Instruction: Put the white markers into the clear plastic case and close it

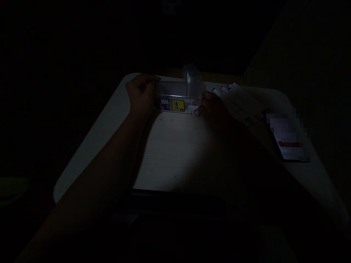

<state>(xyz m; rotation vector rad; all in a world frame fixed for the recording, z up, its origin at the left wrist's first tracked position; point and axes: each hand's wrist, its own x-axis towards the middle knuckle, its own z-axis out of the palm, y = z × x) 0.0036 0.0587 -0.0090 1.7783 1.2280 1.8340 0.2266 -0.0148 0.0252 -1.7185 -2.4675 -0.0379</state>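
Observation:
A clear plastic case (172, 88) with a blue and yellow label on its front stands near the far edge of the small white table (170, 153). Its transparent lid part (192, 78) sticks up at the right end. My left hand (139, 93) is closed on the case's left end, fingers curled over the top corner. At the right end, my right hand (214, 109) grips the lower corner, beside a whitish piece I cannot make out. Deep shadow hides most of the right hand's fingers.
Several white markers (233, 98) with coloured ends lie right of my right hand. A phone (287, 138) with a lit, blurred screen rests near the right table edge. A dark strip (178, 201) runs along the near edge. The surroundings are almost black.

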